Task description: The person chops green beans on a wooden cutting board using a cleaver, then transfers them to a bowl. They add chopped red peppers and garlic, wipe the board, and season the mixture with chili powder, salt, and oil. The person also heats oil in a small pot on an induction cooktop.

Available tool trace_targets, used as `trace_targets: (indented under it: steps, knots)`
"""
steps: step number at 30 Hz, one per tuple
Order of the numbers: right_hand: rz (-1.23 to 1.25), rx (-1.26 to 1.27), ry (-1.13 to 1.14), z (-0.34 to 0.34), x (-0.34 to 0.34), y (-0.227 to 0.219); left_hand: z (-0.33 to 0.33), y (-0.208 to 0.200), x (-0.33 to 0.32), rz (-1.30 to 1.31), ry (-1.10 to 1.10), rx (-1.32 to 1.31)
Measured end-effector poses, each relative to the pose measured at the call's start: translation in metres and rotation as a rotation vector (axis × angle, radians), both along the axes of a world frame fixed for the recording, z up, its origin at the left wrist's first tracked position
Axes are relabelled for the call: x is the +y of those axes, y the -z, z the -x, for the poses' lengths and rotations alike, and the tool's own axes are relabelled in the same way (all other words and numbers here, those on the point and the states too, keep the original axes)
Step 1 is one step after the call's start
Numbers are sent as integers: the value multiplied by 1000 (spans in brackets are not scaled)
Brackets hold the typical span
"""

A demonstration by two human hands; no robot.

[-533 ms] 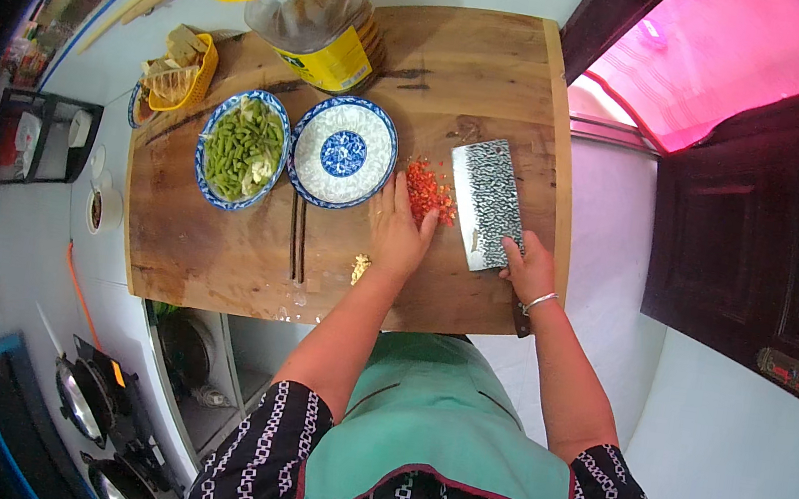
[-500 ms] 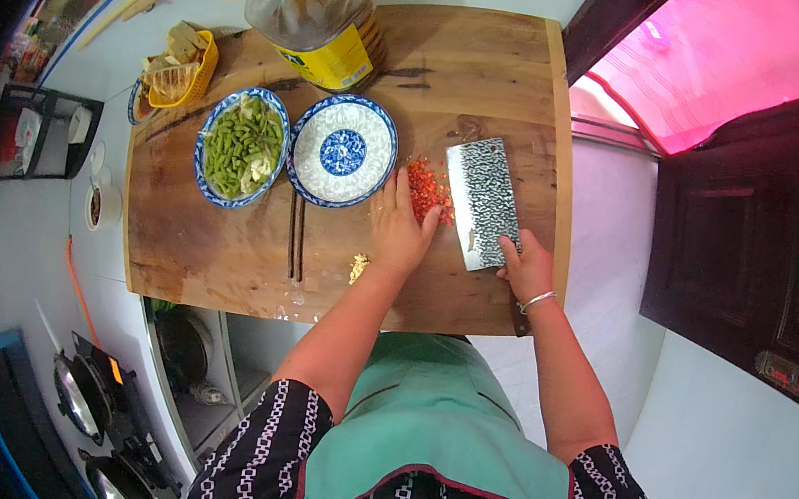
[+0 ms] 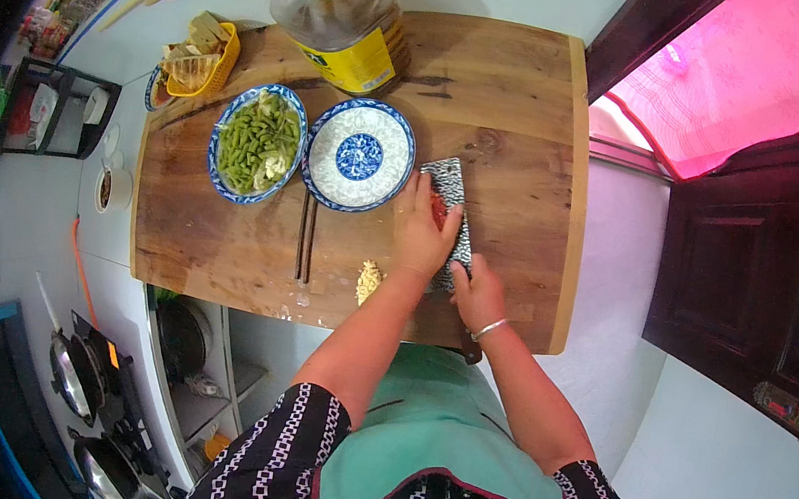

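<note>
Cleaver [image 3: 463,248] with broad rectangular black-and-silver mottled metal blade, over brown wooden tabletop [image 3: 538,116], gripped in right hand [image 3: 480,297] near blade's closer end. Left hand [image 3: 422,237] uncurled, fingers extended, partly covering finely chopped red chilli [image 3: 439,210] beside the cleaver; whether chilli sits on metal or wood, not discernible. Round blue-rimmed white ceramic plate [image 3: 334,162] just left of the fingertips.

Right hand [image 3: 481,297] gripping cleaver [image 3: 464,245]

At lower centre, a green apron [image 3: 450,438] with dark-red piping [image 3: 439,471] covers a black, chain-patterned shirt [image 3: 275,465]. The bracelet [image 3: 488,329] looks silvery.
</note>
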State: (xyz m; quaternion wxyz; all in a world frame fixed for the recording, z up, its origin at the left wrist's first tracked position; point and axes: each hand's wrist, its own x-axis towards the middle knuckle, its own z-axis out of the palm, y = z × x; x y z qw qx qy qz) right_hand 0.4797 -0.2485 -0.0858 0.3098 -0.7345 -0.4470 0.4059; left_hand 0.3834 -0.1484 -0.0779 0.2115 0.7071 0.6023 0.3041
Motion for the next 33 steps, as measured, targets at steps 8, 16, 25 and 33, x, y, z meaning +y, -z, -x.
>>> trace_targets:
  steps: [8, 16, 25, 33]
  knots:
    - [-199, -158, -34, 14, 26, -94, 11, -66, 27, -170, 40, -212]
    - [-89, 179, -117, 170, 138, -121, 182, -97, 116, -280, -43, 6]
    - [-201, -130, -138, 183, 107, -86, 263, -47, 164, -223, 10, 123]
    - [-149, 155, 229, 110, 44, -109, 264, -70, 156, -275, 21, 137]
